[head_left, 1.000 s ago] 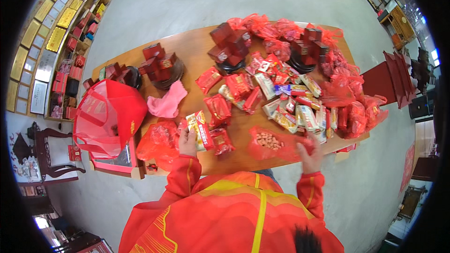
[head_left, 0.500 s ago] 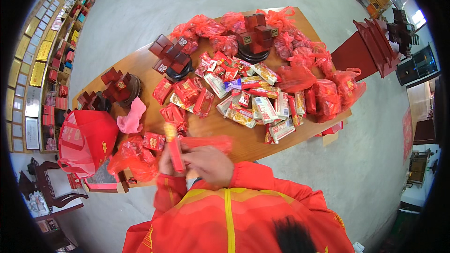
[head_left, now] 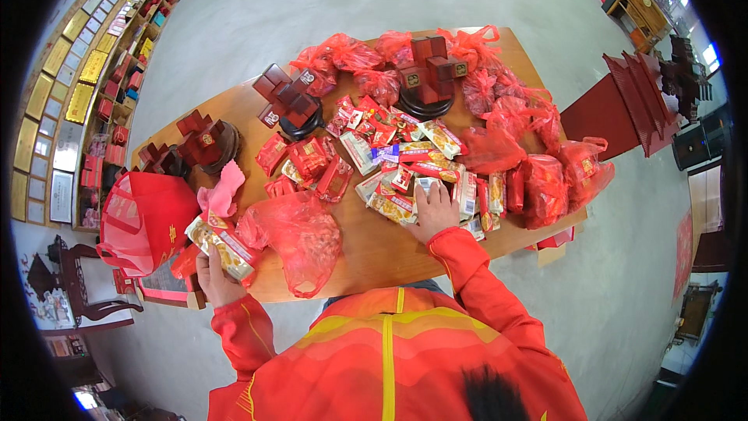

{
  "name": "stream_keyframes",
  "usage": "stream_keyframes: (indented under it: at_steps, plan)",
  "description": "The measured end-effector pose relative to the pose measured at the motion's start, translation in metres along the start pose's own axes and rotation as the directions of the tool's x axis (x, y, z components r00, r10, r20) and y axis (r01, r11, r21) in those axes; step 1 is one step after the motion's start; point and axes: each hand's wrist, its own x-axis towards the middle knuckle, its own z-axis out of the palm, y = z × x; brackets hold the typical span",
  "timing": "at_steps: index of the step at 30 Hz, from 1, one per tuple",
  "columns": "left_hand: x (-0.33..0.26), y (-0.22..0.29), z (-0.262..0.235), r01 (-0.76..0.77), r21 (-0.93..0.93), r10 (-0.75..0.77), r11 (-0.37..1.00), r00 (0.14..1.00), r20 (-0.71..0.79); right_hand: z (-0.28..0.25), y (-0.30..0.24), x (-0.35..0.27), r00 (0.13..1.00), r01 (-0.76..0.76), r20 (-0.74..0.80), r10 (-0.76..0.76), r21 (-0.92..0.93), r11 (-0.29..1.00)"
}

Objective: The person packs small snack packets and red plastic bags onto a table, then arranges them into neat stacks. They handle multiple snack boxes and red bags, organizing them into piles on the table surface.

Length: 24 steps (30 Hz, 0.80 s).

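My left hand (head_left: 219, 279) is closed around the near edge of a white, red and yellow snack packet (head_left: 224, 248) at the table's near left. On the heap of wrapped snack packets (head_left: 389, 206), my right hand (head_left: 436, 214) rests with its fingers spread, touching a white packet (head_left: 427, 184). Between the hands lies a filled, translucent red plastic bag (head_left: 296, 238). Just beyond it sits a small group of red packets (head_left: 312, 160). A pink cloth-like piece (head_left: 222, 189) is beside the left-hand packet.
Tied red plastic bags (head_left: 506, 117) ring the table's far and right edges. Dark red wooden block models (head_left: 288, 101) stand on round bases along the back and left. A red gift bag (head_left: 160, 210) stands at the left end, and a red roofed model (head_left: 623, 105) beyond the right end.
My hands, together over a red and yellow packet before, are now apart. The right has reached right to the heap, the left has moved left. The red plastic bag now lies farther right.
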Motion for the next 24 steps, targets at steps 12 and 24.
stream_keyframes:
  at_steps: [12, 24]
  plan:
    - [-0.093, -0.142, 0.119, 0.951, -0.205, -0.913, 0.23, 0.284, 0.293, -0.023, 0.035, 0.022, 0.977, -0.134, 0.179, 0.111, 0.123, 0.983]
    - [-0.119, -0.152, 0.111, 0.987, -0.034, -0.802, 0.156, 0.147, 0.579, -0.027, -0.035, -0.103, 0.968, -0.249, 0.249, -0.036, 0.969, 0.001]
